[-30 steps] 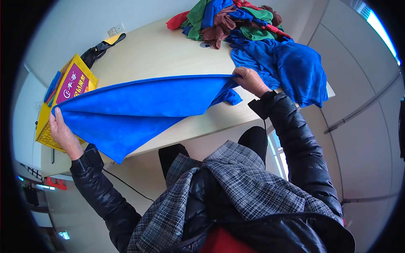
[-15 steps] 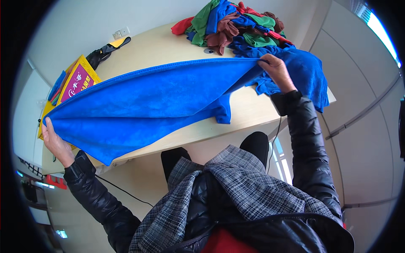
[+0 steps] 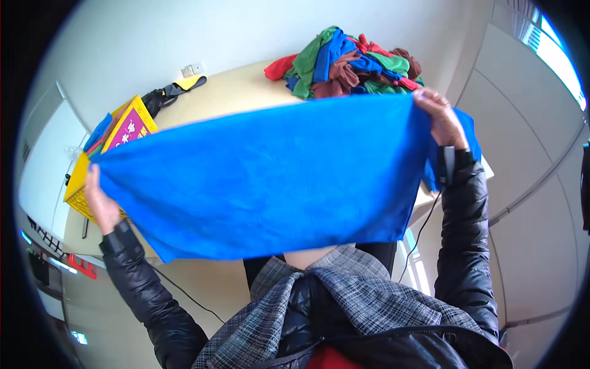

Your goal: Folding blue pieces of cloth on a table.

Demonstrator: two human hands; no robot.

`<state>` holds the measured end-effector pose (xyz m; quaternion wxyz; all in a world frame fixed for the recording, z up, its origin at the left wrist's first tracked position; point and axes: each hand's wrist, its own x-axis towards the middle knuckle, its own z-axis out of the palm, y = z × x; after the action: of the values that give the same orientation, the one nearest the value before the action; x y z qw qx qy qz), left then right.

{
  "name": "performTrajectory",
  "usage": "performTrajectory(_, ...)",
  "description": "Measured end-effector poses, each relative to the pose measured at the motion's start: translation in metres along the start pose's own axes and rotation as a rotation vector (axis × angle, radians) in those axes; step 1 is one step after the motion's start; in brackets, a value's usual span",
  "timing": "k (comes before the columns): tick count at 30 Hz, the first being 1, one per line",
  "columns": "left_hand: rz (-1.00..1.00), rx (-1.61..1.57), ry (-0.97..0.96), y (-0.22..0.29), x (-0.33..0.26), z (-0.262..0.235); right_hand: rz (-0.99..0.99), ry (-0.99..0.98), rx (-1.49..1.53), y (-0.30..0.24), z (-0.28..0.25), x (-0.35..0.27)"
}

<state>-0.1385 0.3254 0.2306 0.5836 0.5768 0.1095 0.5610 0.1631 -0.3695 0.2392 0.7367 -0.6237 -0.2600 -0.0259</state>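
Cloth (image 3: 264, 184) blue, spread wide, top corners pinched betw. fingers, left hand (image 3: 101, 203), right hand (image 3: 439, 120).

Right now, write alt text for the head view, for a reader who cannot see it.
A person holds a large blue cloth spread wide above a pale table, the left hand and right hand each gripping an upper corner. Behind it lies a pile of coloured cloths; a yellow crate stands at the left.

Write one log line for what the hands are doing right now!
left hand: grips blue cloth corner | right hand: grips opposite corner | cloth: spread flat above table | behind: cloth pile, yellow basket
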Motion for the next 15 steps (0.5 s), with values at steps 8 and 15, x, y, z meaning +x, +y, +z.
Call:
performTrajectory(8, -0.265, 0.169, -0.143, -0.158, -0.008, 0.02, 0.379, -0.02, -0.298, 0.119, -0.027, 0.035)
performTrajectory(15, -0.275, 0.349, -0.113, -0.205, 0.009, 0.017, 0.505, 0.022, -0.246, 0.138, 0.038, 0.051)
